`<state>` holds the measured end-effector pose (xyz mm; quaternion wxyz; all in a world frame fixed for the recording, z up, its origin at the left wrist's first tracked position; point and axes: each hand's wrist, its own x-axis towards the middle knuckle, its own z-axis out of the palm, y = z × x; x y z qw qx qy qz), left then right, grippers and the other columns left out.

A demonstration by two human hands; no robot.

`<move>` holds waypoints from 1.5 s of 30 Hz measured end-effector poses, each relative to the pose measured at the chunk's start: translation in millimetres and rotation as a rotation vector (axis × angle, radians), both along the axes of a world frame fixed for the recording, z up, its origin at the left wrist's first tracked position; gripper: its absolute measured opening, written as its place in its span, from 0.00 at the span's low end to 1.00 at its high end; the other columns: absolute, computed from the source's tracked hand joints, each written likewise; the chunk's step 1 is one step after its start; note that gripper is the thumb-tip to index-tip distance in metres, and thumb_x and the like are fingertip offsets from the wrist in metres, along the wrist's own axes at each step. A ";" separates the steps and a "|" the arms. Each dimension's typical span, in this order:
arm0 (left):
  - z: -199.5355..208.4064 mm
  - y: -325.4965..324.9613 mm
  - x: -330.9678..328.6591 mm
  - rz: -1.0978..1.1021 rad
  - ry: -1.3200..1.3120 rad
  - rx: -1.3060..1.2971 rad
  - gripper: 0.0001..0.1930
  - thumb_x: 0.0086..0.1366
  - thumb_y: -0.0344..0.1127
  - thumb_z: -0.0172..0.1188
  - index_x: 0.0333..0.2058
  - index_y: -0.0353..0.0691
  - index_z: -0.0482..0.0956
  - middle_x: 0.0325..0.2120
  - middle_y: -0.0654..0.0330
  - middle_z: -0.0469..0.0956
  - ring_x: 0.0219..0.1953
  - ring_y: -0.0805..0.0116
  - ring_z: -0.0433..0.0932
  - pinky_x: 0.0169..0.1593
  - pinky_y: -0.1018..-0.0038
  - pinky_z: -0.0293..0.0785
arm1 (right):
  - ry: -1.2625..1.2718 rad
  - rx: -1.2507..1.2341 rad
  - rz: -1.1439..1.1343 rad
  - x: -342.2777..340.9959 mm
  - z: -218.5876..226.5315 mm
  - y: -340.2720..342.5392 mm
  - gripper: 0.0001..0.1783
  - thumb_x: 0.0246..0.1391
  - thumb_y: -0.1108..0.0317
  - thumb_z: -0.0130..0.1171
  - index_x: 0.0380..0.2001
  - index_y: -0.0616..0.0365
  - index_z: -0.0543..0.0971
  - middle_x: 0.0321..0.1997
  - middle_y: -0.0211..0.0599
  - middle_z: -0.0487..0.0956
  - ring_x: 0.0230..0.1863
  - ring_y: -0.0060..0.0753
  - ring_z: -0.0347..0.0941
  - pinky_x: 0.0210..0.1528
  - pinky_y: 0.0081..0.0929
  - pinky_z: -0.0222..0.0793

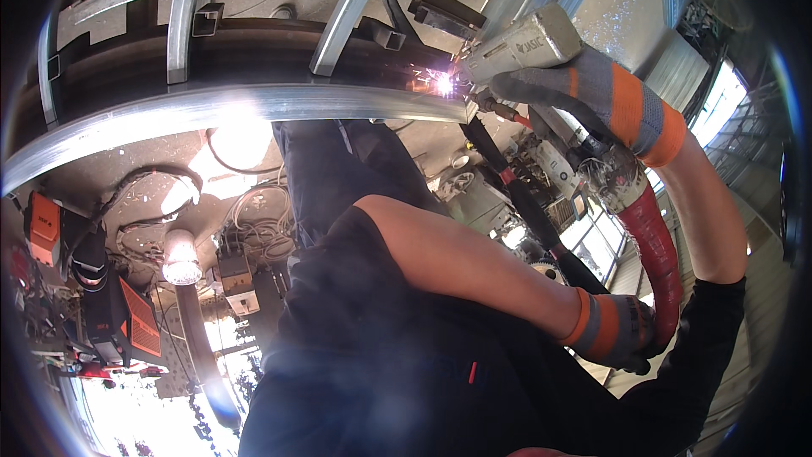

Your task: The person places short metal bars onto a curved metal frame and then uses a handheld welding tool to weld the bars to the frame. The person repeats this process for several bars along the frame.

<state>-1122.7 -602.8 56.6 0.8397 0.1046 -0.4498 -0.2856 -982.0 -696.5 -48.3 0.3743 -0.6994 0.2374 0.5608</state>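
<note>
My right hand [605,101], in a grey and orange work glove, is closed round a welding gun [529,42] with a grey boxy body. A bright arc with sparks burns at its tip, by the right end of a shiny metal bar [338,104]. A thick red hose [655,241] runs down from behind the gun. On the hose's lower part my left hand [616,330], gloved alike, is closed. Some of its fingers are hidden behind the hose. Dark steel [254,52] lies beside the bar, where the arc burns.
Grey metal struts [347,13] stretch away from the bar at the far side. At the left are orange and black machines [118,322], a box-shaped unit [238,283] and coiled cables [262,207]. A black cable [516,190] passes near the red hose.
</note>
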 end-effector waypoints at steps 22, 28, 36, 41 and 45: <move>23.9 -7.4 -25.4 -0.243 0.061 0.083 0.15 0.57 0.40 0.59 0.29 0.30 0.79 0.33 0.44 0.81 0.42 0.44 0.80 0.51 0.56 0.77 | -0.062 0.076 0.009 2.9 13.5 3.7 0.18 0.66 0.55 0.63 0.50 0.57 0.84 0.30 0.30 0.80 0.27 0.20 0.76 0.30 0.23 0.75; 26.8 -6.5 -27.2 -0.165 0.103 0.080 0.12 0.55 0.37 0.57 0.28 0.31 0.80 0.32 0.44 0.81 0.42 0.44 0.80 0.51 0.57 0.77 | 0.148 -0.070 0.001 2.9 19.5 -4.9 0.21 0.65 0.57 0.63 0.55 0.59 0.82 0.40 0.36 0.85 0.35 0.23 0.81 0.39 0.23 0.79; 24.9 -4.2 -19.2 -0.190 0.028 0.084 0.12 0.54 0.36 0.57 0.27 0.30 0.79 0.29 0.45 0.80 0.38 0.45 0.81 0.48 0.57 0.78 | 0.041 0.028 0.027 0.2 21.0 -3.2 0.15 0.69 0.60 0.57 0.53 0.48 0.84 0.27 0.26 0.76 0.25 0.18 0.73 0.27 0.22 0.73; 27.5 -5.1 -21.1 -0.175 0.037 0.077 0.12 0.55 0.36 0.57 0.27 0.30 0.80 0.29 0.45 0.80 0.38 0.45 0.81 0.49 0.57 0.78 | 0.013 0.051 0.056 -2.3 22.0 -7.8 0.15 0.69 0.61 0.57 0.54 0.48 0.84 0.29 0.26 0.77 0.25 0.18 0.73 0.28 0.21 0.74; 31.8 -8.9 -25.7 -0.233 -0.017 0.095 0.13 0.56 0.37 0.58 0.27 0.30 0.80 0.31 0.45 0.81 0.40 0.45 0.81 0.50 0.57 0.78 | -0.035 0.061 0.102 -6.5 20.8 -10.4 0.15 0.69 0.61 0.57 0.54 0.49 0.84 0.29 0.27 0.78 0.25 0.18 0.74 0.28 0.21 0.74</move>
